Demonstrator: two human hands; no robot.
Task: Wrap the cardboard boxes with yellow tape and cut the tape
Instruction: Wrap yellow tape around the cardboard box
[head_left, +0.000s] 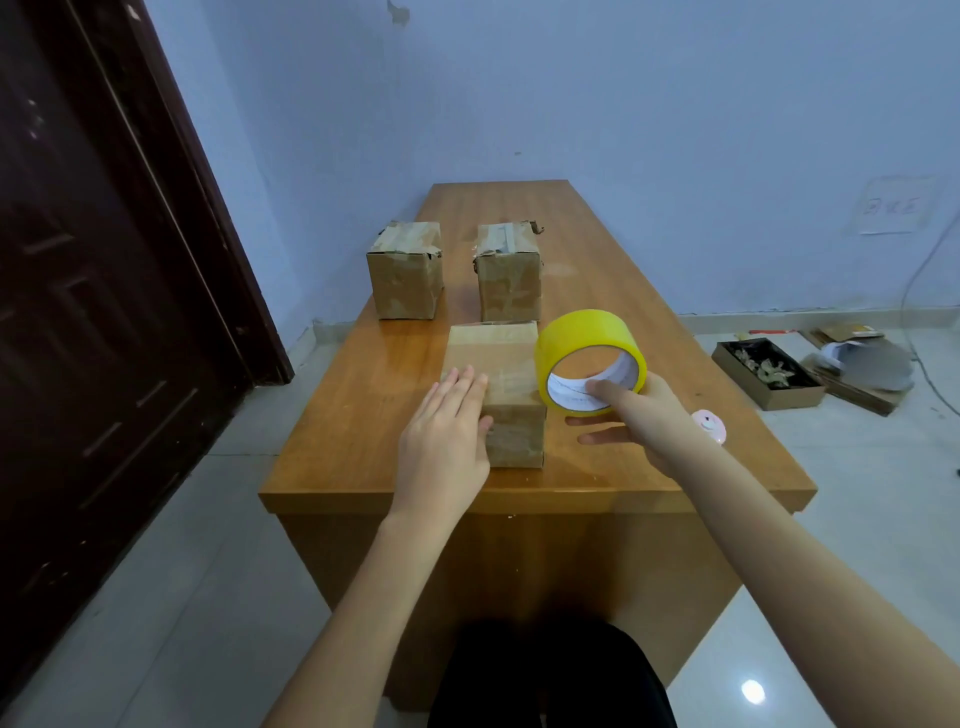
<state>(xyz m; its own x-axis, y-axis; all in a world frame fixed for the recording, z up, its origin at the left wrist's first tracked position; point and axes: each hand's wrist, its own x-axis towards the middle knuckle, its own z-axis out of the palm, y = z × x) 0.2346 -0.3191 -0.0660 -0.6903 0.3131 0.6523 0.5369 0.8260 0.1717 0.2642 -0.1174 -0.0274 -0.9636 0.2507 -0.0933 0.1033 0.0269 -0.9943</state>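
Your left hand (447, 441) is lying flat, fingers straight, on the top near edge of the near box (498, 384), grip released. Your right hand (639, 421) is holding the tape roll (589, 358) up just right of that box, thumb hooked inside the core, grip grasping the roll. Two more boxes (405, 270) (509, 273) are standing side by side farther back on the bench (623, 291).
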